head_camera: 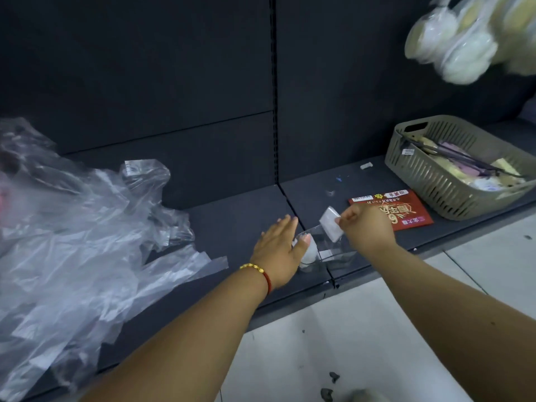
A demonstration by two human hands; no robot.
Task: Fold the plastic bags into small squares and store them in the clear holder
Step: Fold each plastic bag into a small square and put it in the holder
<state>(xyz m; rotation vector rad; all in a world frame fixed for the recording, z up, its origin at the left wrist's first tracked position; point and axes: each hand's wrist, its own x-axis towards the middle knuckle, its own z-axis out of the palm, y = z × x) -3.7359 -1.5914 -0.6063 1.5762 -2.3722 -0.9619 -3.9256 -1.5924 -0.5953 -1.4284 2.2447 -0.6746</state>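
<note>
Above the clear holder (324,245), right hand (367,227) pinches a folded bag (330,223).

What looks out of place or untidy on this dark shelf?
Small scraps lie loose on the shelf behind the red leaflet, which sits askew. Dark debris litters the floor below.

Both bare arms reach forward and slightly inward, elbows low. The left hand (280,250) is flat and palm-down, fingers straight and close together, thumb tucked toward the right. A gold and red bracelet (259,272) circles the left wrist. The right hand (367,229) is curled, back upward, with thumb and fingertips pinched together at its left side.
</note>
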